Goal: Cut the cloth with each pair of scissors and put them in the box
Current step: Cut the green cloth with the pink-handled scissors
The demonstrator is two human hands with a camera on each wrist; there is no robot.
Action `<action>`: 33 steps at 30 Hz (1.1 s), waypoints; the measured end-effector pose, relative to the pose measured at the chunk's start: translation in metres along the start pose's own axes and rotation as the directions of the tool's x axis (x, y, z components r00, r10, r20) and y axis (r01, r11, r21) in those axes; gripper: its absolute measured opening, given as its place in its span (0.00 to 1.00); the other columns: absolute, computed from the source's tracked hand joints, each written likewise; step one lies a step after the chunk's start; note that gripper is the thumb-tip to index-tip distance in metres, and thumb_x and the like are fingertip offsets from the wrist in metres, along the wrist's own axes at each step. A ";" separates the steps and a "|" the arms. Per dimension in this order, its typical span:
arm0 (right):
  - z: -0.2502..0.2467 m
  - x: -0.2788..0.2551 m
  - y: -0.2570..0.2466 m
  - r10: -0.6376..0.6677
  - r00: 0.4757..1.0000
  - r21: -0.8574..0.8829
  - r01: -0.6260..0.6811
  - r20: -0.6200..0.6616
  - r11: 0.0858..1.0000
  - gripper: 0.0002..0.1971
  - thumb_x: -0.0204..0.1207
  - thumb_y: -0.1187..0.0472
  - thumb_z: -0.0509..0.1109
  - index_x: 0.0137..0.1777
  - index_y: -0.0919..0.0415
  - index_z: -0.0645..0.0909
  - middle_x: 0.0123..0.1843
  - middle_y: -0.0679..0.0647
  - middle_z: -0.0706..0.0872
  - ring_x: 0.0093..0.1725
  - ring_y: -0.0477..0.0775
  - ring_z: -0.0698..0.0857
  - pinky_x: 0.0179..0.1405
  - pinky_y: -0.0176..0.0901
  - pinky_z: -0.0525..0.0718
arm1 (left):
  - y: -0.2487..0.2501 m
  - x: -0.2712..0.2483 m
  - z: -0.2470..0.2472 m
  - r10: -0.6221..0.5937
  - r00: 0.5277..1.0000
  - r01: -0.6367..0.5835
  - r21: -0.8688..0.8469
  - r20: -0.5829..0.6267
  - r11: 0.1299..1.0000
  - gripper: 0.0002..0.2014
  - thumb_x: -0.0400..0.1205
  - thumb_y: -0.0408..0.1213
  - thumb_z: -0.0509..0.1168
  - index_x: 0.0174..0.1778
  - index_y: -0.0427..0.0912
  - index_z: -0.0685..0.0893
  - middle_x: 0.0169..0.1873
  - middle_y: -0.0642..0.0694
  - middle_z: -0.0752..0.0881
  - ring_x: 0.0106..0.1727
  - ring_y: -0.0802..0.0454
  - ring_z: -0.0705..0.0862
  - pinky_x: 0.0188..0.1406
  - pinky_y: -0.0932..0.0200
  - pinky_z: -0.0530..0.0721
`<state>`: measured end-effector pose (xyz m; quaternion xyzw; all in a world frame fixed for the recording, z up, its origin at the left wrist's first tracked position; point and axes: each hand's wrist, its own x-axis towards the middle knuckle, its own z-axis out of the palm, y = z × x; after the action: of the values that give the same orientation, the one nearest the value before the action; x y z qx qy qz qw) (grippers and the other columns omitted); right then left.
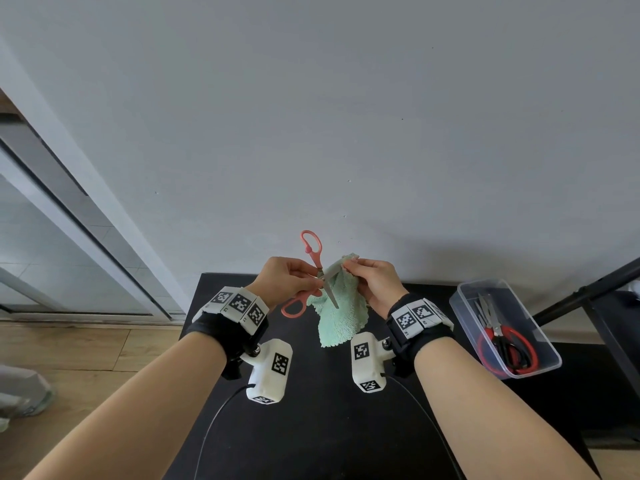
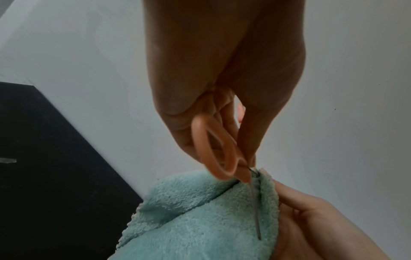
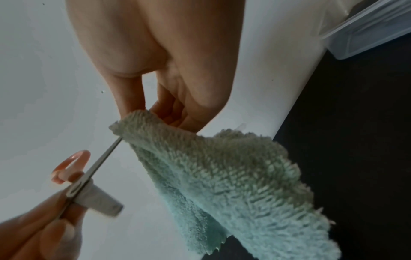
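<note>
My left hand grips the pink scissors near the pivot, above the black table. Their jaws stand spread wide, with one handle loop up and the other down to the left. One blade lies against the mint-green cloth, close to its top edge. My right hand pinches the cloth's upper corner and the rest hangs down. In the right wrist view the blade meets the cloth just below the right hand. The left wrist view shows the handle loop under the left hand.
A clear plastic box stands on the right of the black table, with red-handled scissors and another dark pair inside. A grey wall is close behind. A black frame rises at the far right, and wooden floor lies to the left.
</note>
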<state>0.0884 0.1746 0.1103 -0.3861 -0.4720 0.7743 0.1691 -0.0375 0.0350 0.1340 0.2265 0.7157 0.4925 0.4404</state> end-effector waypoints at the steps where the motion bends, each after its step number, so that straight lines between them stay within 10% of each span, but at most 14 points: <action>1: -0.004 0.002 -0.003 -0.016 0.999 0.019 0.016 -0.030 1.000 0.04 0.77 0.70 0.69 0.45 0.71 0.84 0.38 0.59 0.88 0.38 0.54 0.87 0.37 0.40 0.86 | 0.000 0.000 -0.001 -0.002 1.000 0.002 -0.001 -0.002 1.000 0.06 0.73 0.22 0.73 0.43 0.33 0.85 0.37 0.35 0.90 0.33 0.52 0.90 0.40 0.63 0.89; 5: -0.025 0.010 -0.016 -0.062 0.998 -0.193 0.059 -0.010 0.979 0.02 0.74 0.66 0.74 0.41 0.64 0.86 0.38 0.55 0.87 0.42 0.53 0.85 0.45 0.43 0.82 | -0.010 -0.002 -0.010 -0.037 0.999 0.038 0.029 -0.024 0.999 0.06 0.74 0.24 0.73 0.44 0.33 0.86 0.35 0.37 0.91 0.32 0.52 0.90 0.40 0.63 0.89; 13: -0.012 0.000 -0.038 0.064 0.933 -0.737 0.236 0.353 0.634 0.03 0.69 0.60 0.79 0.41 0.52 0.90 0.39 0.44 0.91 0.38 0.36 0.85 0.42 0.28 0.80 | -0.008 -0.004 0.002 -0.008 1.000 0.002 0.228 0.028 0.974 0.06 0.71 0.30 0.76 0.42 0.36 0.92 0.34 0.41 0.91 0.35 0.57 0.88 0.39 0.70 0.84; 25: 0.004 -0.001 -0.023 0.149 0.906 -0.825 0.280 0.396 0.490 0.09 0.69 0.61 0.79 0.50 0.59 0.91 0.36 0.40 0.88 0.39 0.37 0.84 0.43 0.24 0.77 | -0.009 -0.001 0.000 -0.016 0.997 -0.012 0.365 0.073 0.931 0.04 0.72 0.33 0.76 0.41 0.39 0.92 0.31 0.44 0.91 0.29 0.65 0.82 0.31 0.75 0.77; 33: 0.008 -0.003 -0.011 0.122 0.911 -0.832 0.298 0.395 0.469 0.02 0.69 0.62 0.79 0.41 0.58 0.90 0.36 0.44 0.87 0.39 0.42 0.83 0.47 0.33 0.79 | -0.010 -0.003 -0.002 0.027 0.992 -0.072 0.369 0.127 0.927 0.04 0.72 0.31 0.75 0.36 0.45 0.91 0.35 0.40 0.91 0.37 0.57 0.86 0.48 0.63 0.83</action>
<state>0.0828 0.1734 0.1227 -0.2245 -0.8448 0.4725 -0.1129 -0.0366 0.0272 0.1264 0.3531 0.7626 0.3442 0.4188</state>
